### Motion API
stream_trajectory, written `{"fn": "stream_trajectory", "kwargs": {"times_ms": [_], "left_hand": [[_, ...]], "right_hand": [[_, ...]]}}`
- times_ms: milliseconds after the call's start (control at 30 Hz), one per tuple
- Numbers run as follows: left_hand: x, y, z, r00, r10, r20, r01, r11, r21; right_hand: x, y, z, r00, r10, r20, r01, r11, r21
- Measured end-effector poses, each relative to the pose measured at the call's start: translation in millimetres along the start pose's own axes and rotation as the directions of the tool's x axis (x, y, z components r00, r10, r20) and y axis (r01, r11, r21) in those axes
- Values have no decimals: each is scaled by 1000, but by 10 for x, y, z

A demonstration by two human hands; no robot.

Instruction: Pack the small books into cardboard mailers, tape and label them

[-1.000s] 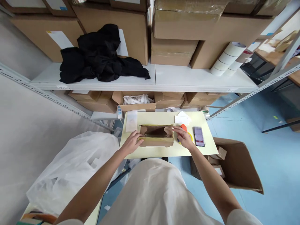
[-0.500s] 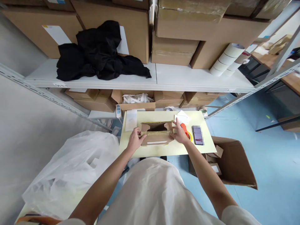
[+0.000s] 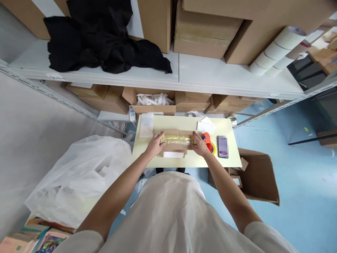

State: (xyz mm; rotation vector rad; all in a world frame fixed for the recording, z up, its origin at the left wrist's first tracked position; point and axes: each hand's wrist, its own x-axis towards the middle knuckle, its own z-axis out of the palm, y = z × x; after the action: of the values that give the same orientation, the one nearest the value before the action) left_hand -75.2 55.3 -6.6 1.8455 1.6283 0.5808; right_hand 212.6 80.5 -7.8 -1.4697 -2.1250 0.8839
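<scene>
A small brown cardboard box (image 3: 175,143) lies on the pale yellow table (image 3: 147,162), with shiny clear tape along its top and a white label on the near side. My left hand (image 3: 156,144) grips its left end, thumb on the near side and fingers at the back. At the right end, my right hand (image 3: 199,144) grips it in the same way. Just right of that hand are an orange-red tape dispenser (image 3: 207,139) and a yellow tape roll (image 3: 213,148). The inside of the box is hidden.
A phone (image 3: 222,147) and white cards (image 3: 205,125) lie on the table. Behind it stands a shelf (image 3: 200,73) with cartons, black cloth (image 3: 102,42) and white rolls (image 3: 279,49). An open carton (image 3: 259,179) is at right, a white plastic bag (image 3: 79,175) at left.
The box stood open at the top between my hands; its flaps are now folded down and the taped top shows. The camera view has tilted, so the shelf appears nearer.
</scene>
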Motion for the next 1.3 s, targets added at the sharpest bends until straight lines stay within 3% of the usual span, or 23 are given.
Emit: {"fn": "stream_trajectory", "kwargs": {"times_ms": [167, 267, 333, 433, 500, 567, 667, 800, 900, 1033, 1100, 1200, 1300], "left_hand": [[-157, -78, 166, 998, -27, 55, 26, 1000, 10], [-259, 25, 210, 999, -36, -36, 43, 978, 204], [-262, 142, 249, 998, 28, -47, -10, 937, 349], [-193, 296, 353, 983, 157, 93, -182, 869, 460], [-136, 342, 434, 970, 178, 165, -238, 833, 499], [-98, 343, 497, 969, 163, 187, -240, 813, 531], [-92, 305, 545, 969, 146, 198, -234, 799, 555], [-126, 282, 573, 971, 127, 201, -221, 798, 561], [-146, 283, 594, 972, 123, 201, -216, 803, 556], [-217, 250, 591, 976, 124, 178, -203, 813, 545], [-286, 214, 573, 979, 126, 161, -194, 820, 539], [-399, 153, 542, 980, 135, 147, -193, 830, 524], [-470, 110, 513, 976, 156, 151, -212, 841, 498]], "right_hand": [[-152, 84, 111, 999, 53, 5, -53, 998, -15], [-215, 47, 160, 998, 58, 10, -58, 998, -30], [-214, 15, 206, 999, 45, 4, -45, 998, -38], [-221, 28, 267, 1000, -1, -3, 1, 1000, -20], [-263, 107, 267, 1000, -13, -12, 13, 1000, -1], [-327, 242, 225, 991, 83, -103, -85, 996, -18], [-379, 485, 135, 904, 356, -239, -389, 914, -111], [-254, 676, 118, 760, 645, -78, -641, 724, -255], [-140, 664, 128, 683, 729, -46, -716, 654, -244], [-169, 523, -92, 716, 692, -93, -693, 688, -216], [-212, 407, -299, 762, 636, -123, -647, 746, -156], [-187, 153, -560, 873, 462, -158, -449, 887, 107], [-18, -156, -617, 949, 309, -66, -264, 889, 373]]}}
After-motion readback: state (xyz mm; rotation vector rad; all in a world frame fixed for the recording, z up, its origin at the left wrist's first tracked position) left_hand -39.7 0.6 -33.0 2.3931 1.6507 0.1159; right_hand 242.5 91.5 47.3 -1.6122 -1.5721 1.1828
